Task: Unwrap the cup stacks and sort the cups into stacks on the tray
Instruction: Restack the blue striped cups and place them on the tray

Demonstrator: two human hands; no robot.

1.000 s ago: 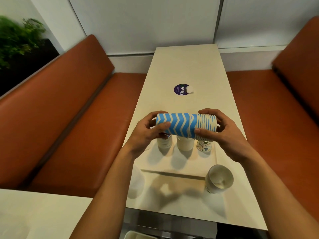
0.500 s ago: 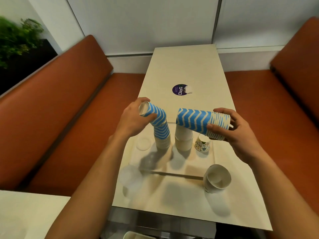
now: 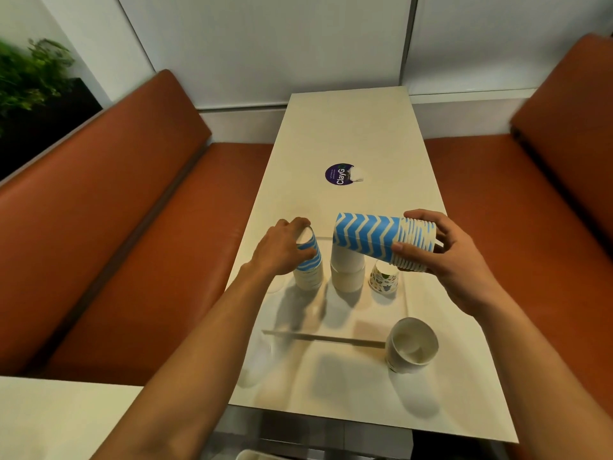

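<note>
My right hand (image 3: 441, 260) grips a stack of blue-and-cream zigzag cups (image 3: 378, 239) held sideways above the tray. My left hand (image 3: 282, 249) holds one zigzag cup (image 3: 310, 250) upside down on top of the left stack (image 3: 308, 277) on the pale tray (image 3: 331, 338). A plain white stack (image 3: 346, 268) stands in the tray's middle. A small patterned cup (image 3: 384, 278) stands to its right, partly behind my right hand. A white cup stack lying on its side (image 3: 411, 345) rests at the tray's front right corner.
The narrow cream table (image 3: 351, 134) runs away from me between two orange benches (image 3: 116, 227). A round purple sticker (image 3: 340, 174) lies on the table beyond the tray. Clear plastic wrap (image 3: 255, 366) lies at the table's left front edge.
My left hand pulled one zigzag cup off the stack in my right hand, carried it left and down, and set it on the tray's left stack. My right hand stayed nearly still.
</note>
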